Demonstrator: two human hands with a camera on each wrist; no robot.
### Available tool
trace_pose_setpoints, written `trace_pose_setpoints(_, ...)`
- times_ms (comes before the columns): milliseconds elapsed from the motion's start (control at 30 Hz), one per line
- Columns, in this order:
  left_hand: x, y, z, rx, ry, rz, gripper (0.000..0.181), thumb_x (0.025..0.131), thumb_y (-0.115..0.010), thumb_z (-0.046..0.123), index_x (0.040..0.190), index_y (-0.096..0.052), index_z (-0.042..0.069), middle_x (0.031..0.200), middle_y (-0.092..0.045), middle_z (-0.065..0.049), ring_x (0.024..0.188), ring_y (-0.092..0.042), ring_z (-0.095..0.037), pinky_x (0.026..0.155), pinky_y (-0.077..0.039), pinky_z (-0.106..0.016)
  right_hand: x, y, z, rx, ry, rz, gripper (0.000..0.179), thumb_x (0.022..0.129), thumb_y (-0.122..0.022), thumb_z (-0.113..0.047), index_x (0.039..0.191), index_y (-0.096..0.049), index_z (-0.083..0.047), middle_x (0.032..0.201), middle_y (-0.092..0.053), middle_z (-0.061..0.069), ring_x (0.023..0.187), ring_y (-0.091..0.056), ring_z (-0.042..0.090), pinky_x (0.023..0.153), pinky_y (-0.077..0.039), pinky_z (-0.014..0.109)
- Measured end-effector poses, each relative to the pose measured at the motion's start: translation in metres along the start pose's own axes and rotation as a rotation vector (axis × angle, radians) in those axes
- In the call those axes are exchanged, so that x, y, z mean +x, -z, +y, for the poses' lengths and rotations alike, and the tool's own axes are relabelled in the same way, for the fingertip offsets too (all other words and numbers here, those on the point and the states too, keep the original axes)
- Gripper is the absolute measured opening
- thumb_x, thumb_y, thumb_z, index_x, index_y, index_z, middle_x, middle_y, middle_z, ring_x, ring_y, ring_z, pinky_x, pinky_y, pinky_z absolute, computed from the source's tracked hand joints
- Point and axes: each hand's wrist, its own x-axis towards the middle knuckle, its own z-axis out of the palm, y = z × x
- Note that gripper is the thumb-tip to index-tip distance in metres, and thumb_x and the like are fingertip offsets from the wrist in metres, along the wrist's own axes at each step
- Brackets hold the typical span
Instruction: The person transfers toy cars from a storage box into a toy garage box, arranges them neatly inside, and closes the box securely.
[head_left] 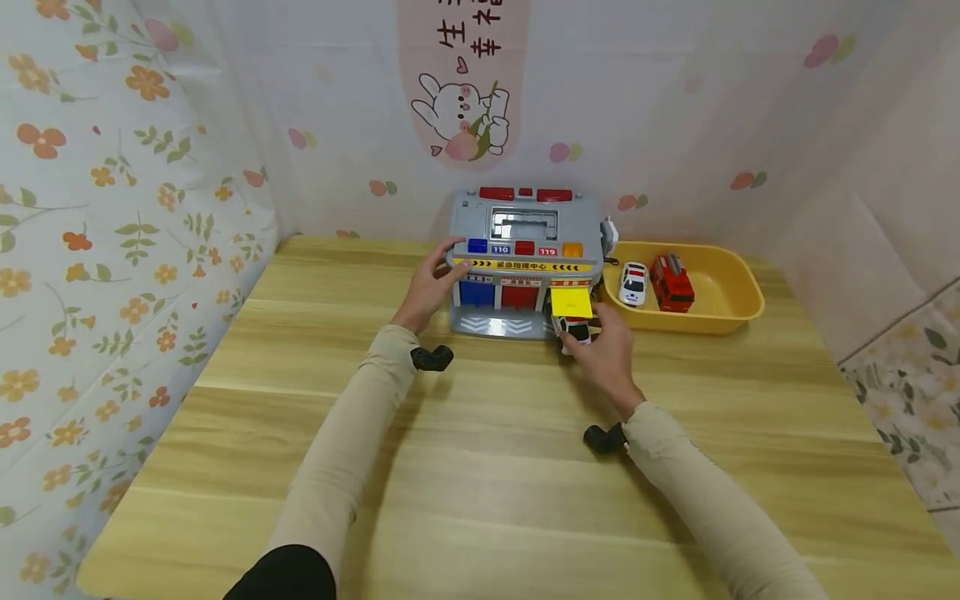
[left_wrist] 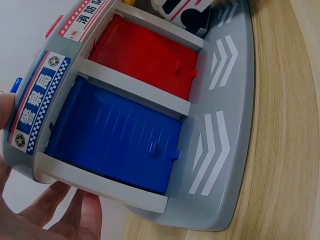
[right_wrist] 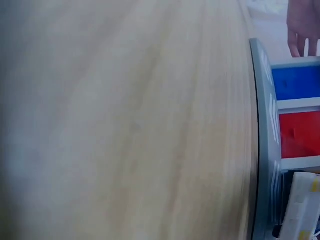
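A grey toy garage stands at the back of the table, with a blue door and a red door closed. Its yellow door at the right is swung up. My left hand grips the garage's left side, thumb at the front and fingers round the edge. At the right bay, under the yellow door, my right hand pinches a white toy car with dark windows. The car is partly over the garage's front ramp. In the right wrist view my right hand is out of frame.
Right of the garage stands a yellow bin holding a white police-style toy car and a red toy fire engine. A patterned cloth hangs behind the wooden table.
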Motion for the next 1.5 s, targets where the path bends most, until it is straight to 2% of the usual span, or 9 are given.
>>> trace_pose_setpoints(167, -0.003, -0.004, -0.002, 0.012, 0.008, -0.020, 0.047, 0.101, -0.060, 0.032, 0.147, -0.047, 0.035, 0.154, -0.042, -0.013, 0.138, -0.049, -0.036, 0.114, -0.041, -0.054, -0.002, -0.004, -0.001, -0.029, -0.045, -0.012, 0.051, 0.081, -0.083, -0.015, 0.121, -0.060, 0.006, 0.116, -0.059, 0.023, 0.109, -0.054, 0.039, 0.100, -0.041, 0.051)
trace_pose_setpoints(333, -0.006, -0.008, -0.006, 0.023, 0.035, -0.022, 0.047, 0.101, -0.060, 0.035, 0.146, -0.047, 0.038, 0.155, -0.041, -0.011, 0.139, -0.047, -0.035, 0.114, -0.041, -0.054, -0.004, -0.005, 0.003, -0.036, -0.076, -0.024, 0.030, 0.080, -0.084, -0.013, 0.095, -0.063, 0.003, 0.114, -0.057, 0.023, 0.107, -0.052, 0.039, 0.100, -0.039, 0.051)
trace_pose_setpoints(467, -0.009, -0.008, -0.008, 0.021, 0.033, -0.019, 0.047, 0.101, -0.061, 0.035, 0.146, -0.047, 0.037, 0.155, -0.041, -0.012, 0.139, -0.047, -0.036, 0.114, -0.041, -0.056, -0.007, -0.004, 0.005, -0.048, -0.051, -0.061, 0.022, 0.080, -0.083, -0.012, 0.080, -0.066, 0.002, 0.118, -0.060, 0.027, 0.112, -0.053, 0.041, 0.104, -0.037, 0.054)
trace_pose_setpoints(667, -0.017, -0.004, -0.009, 0.039, 0.064, -0.014, 0.047, 0.101, -0.060, 0.035, 0.146, -0.046, 0.038, 0.157, -0.040, -0.012, 0.140, -0.047, -0.036, 0.113, -0.042, -0.056, -0.013, -0.002, 0.006, -0.089, 0.009, -0.206, 0.020, 0.076, -0.084, -0.011, 0.086, -0.070, -0.001, 0.125, -0.059, 0.027, 0.101, -0.054, 0.038, 0.090, -0.042, 0.047)
trace_pose_setpoints(833, -0.015, 0.000, -0.005, 0.058, 0.046, -0.005, 0.048, 0.101, -0.060, 0.037, 0.146, -0.045, 0.038, 0.157, -0.040, -0.012, 0.141, -0.046, -0.036, 0.114, -0.041, -0.056, -0.008, 0.001, 0.008, -0.095, 0.086, -0.287, 0.032, 0.071, -0.087, -0.004, 0.094, -0.064, -0.001, 0.120, -0.055, 0.026, 0.108, -0.050, 0.037, 0.092, -0.042, 0.048)
trace_pose_setpoints(967, -0.010, 0.001, -0.001, 0.073, 0.020, 0.014, 0.047, 0.101, -0.060, 0.037, 0.146, -0.046, 0.038, 0.157, -0.040, -0.011, 0.140, -0.046, -0.037, 0.114, -0.040, -0.056, 0.003, 0.003, 0.008, -0.144, 0.156, -0.324, 0.028, 0.075, -0.085, -0.005, 0.082, -0.058, -0.001, 0.108, -0.053, 0.024, 0.108, -0.046, 0.037, 0.093, -0.039, 0.049)
trace_pose_setpoints(1067, -0.007, 0.001, 0.001, 0.077, 0.020, 0.020, 0.047, 0.101, -0.060, 0.037, 0.146, -0.046, 0.038, 0.158, -0.040, -0.011, 0.141, -0.046, -0.037, 0.115, -0.040, -0.056, 0.010, 0.004, 0.010, -0.186, 0.178, -0.349, 0.032, 0.078, -0.084, -0.010, 0.073, -0.053, -0.002, 0.102, -0.052, 0.022, 0.103, -0.045, 0.036, 0.087, -0.037, 0.046)
trace_pose_setpoints(1233, -0.003, 0.000, 0.002, 0.064, 0.022, 0.014, 0.048, 0.101, -0.060, 0.036, 0.147, -0.046, 0.038, 0.157, -0.040, -0.011, 0.142, -0.045, -0.037, 0.115, -0.040, -0.056, 0.014, 0.007, 0.014, -0.214, 0.186, -0.359, 0.030, 0.079, -0.084, -0.013, 0.075, -0.057, -0.003, 0.107, -0.054, 0.023, 0.103, -0.047, 0.035, 0.086, -0.039, 0.046)
trace_pose_setpoints(1500, -0.002, -0.001, 0.002, 0.044, 0.000, 0.006, 0.047, 0.101, -0.060, 0.034, 0.147, -0.047, 0.034, 0.157, -0.040, -0.013, 0.141, -0.045, -0.038, 0.115, -0.039, -0.057, 0.017, 0.010, 0.014, -0.214, 0.202, -0.299, 0.015, 0.085, -0.077, -0.010, 0.083, -0.066, 0.001, 0.112, -0.062, 0.025, 0.110, -0.053, 0.036, 0.097, -0.045, 0.052)
